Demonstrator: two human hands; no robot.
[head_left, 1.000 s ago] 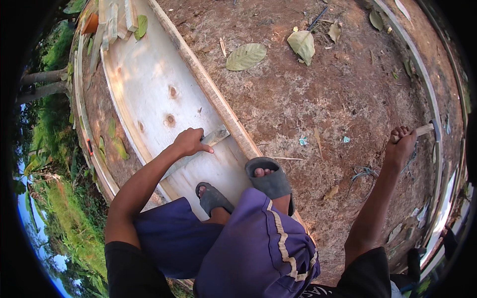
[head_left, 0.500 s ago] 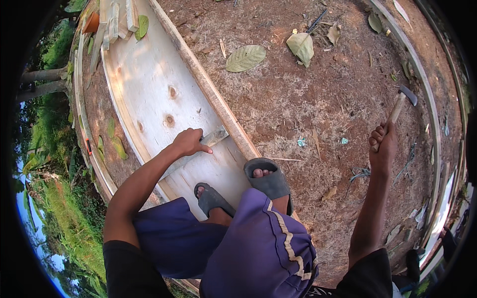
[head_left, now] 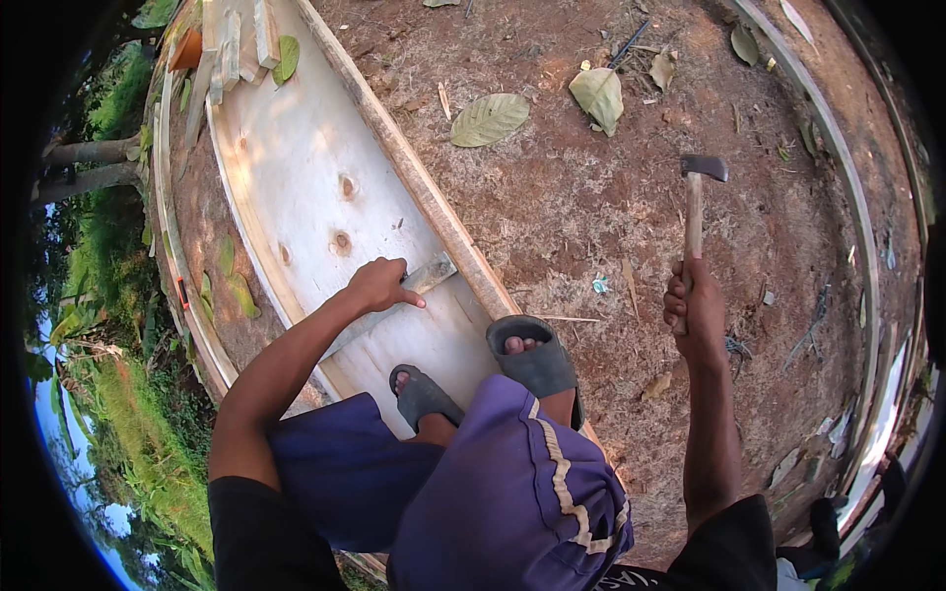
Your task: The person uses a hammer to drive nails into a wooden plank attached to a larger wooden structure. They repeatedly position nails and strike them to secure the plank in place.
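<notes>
My left hand [head_left: 379,286] grips a wooden crosspiece [head_left: 431,272], fingers over its far side and thumb stretched out along the near side. This crosspiece spans a pale plywood panel [head_left: 315,128], between the panel's two wooden side rails [head_left: 399,158]. Out over the bare ground to the right, my right hand [head_left: 698,310] is closed around the lower handle of a hatchet [head_left: 695,217]. The hatchet's dark metal head points away from me, well apart from the wood. One sandalled foot [head_left: 424,394] stands on the panel, the other [head_left: 534,357] by the right rail.
Several short wood offcuts [head_left: 232,54] lie at the panel's far end beside a green leaf [head_left: 286,59]. Dry leaves [head_left: 490,120] and scraps litter the brown soil. A long board edge [head_left: 838,148] curves along the right side; greenery grows at the left.
My right hand has moved left, and the hatchet has turned from leaning right to nearly upright, its head further left. The left hand keeps its hold on the crosspiece.
</notes>
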